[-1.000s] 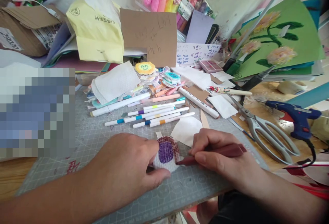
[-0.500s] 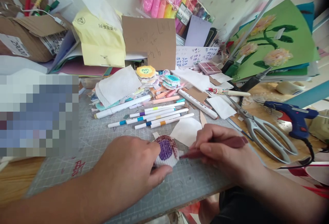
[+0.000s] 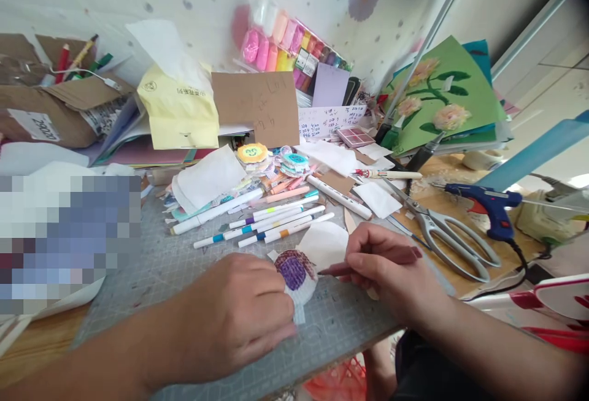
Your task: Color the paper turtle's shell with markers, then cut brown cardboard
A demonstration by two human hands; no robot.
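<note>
A round white piece (image 3: 304, 290) with a purple centre and a partly maroon rim lies on the grey cutting mat (image 3: 184, 290). My left hand (image 3: 243, 309) is closed over its left side, the fingers curled against its edge. My right hand (image 3: 386, 266) pinches a maroon marker (image 3: 338, 269), whose tip is at the right edge of the coloured rim. Just behind the piece is a white paper sheet (image 3: 324, 244). Several white markers (image 3: 276, 220) with coloured bands lie beyond it.
Grey scissors (image 3: 448, 229) and a blue glue gun (image 3: 494, 205) lie at the right. Behind the markers are a yellow paper badge (image 3: 252, 153), a teal one (image 3: 294, 162) and a brown cardboard sheet (image 3: 257, 106). A cardboard box (image 3: 50, 113) stands at the left.
The view has tilted up and turned right. My left hand has shifted on the round piece, its thumb now mostly hidden. The marker tip has come nearer to the maroon rim.
</note>
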